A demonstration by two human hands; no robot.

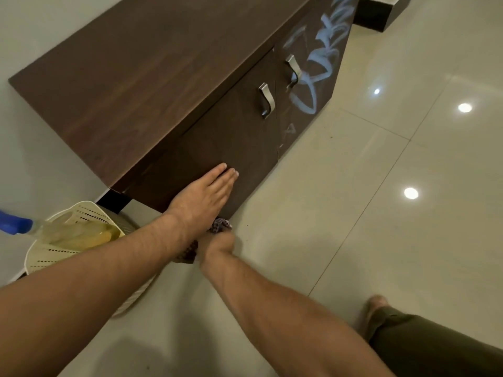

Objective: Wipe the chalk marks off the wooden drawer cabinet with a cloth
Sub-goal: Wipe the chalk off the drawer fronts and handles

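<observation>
A dark wooden drawer cabinet (152, 77) runs from lower left to upper right. Pale blue chalk marks (318, 63) cover its far front panel, around one metal handle (294, 69). The near front panel looks free of chalk. My left hand (204, 194) lies flat, fingers together, against the near panel's lower corner. Just below it, my right hand (217, 246) is closed on a dark patterned cloth (219, 224), low at the cabinet's bottom corner near the floor. Most of the cloth is hidden by my arms.
A cream perforated basket (68, 251) stands on the floor left of the cabinet. A spray bottle with a blue top (13, 224) and yellowish liquid shows over it. Glossy beige floor tiles (381, 213) spread to the right. My leg and foot (378, 308) are at lower right.
</observation>
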